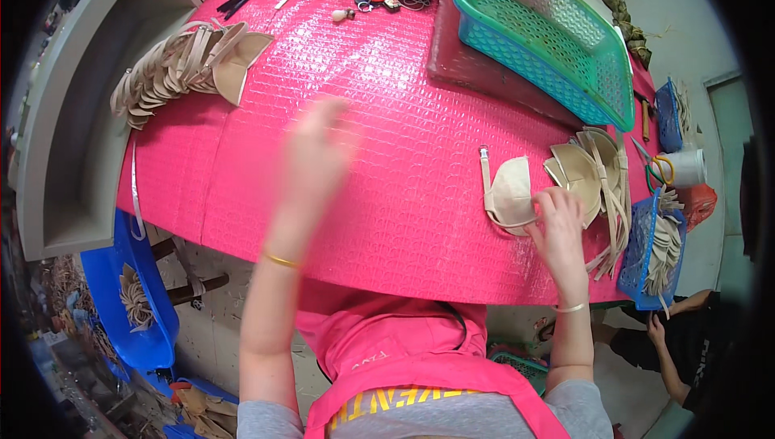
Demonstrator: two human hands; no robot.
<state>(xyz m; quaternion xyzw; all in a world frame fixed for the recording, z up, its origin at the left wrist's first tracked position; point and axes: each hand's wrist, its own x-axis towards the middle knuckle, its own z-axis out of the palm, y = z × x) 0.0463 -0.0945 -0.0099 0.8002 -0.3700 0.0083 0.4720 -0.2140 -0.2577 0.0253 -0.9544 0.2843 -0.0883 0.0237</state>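
At centre-right of the frame, the cream curved fabric cup [512, 189] might snag the beige padded cups [583, 181] beside it if straps tangle, the right hand [560, 225] curling its fingers at the cream edge, grip unclear, the left hand [316, 160] too blurred to tell.

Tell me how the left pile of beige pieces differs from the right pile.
The left pile is a long, tightly overlapped row of many pieces; the right pile shows only a few broad cups.
The left pile lies by the grey frame, the right pile beside the right hand.
The right pile's straps trail toward the near edge; the left pile's mostly bunch together.
Both are beige, on the pink table.
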